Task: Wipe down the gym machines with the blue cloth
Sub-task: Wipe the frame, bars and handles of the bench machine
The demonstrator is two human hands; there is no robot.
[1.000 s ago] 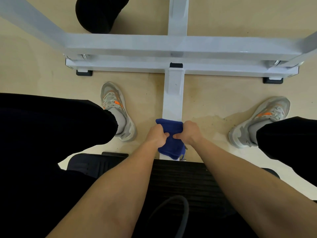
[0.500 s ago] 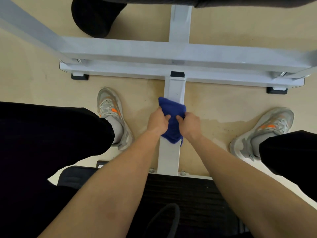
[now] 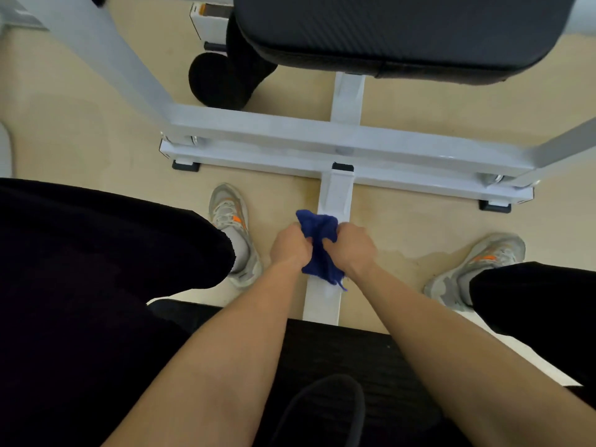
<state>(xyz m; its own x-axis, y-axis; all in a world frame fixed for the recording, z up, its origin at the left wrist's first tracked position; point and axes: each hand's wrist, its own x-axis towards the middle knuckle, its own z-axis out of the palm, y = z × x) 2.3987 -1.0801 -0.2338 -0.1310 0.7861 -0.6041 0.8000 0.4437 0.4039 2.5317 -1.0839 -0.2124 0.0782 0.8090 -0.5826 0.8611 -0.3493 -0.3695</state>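
The blue cloth [image 3: 320,245] is bunched over the white centre rail [image 3: 335,195] of the gym machine's floor frame. My left hand [image 3: 288,245] grips the cloth's left side and my right hand [image 3: 353,245] grips its right side, both fists closed around it on the rail. A loose corner of the cloth hangs toward me below my right wrist. The rail runs away from me into a white cross bar [image 3: 322,133] of the frame.
I sit on a black padded seat [image 3: 338,359] with my legs spread; grey shoes [image 3: 230,227] [image 3: 477,266] rest on the beige floor either side of the rail. A black pad [image 3: 400,33] and a black foam roller [image 3: 222,80] lie beyond the cross bar.
Both hands slid the cloth away from me along the rail, then held near its middle. The view has tilted up, bringing the black pad into sight.
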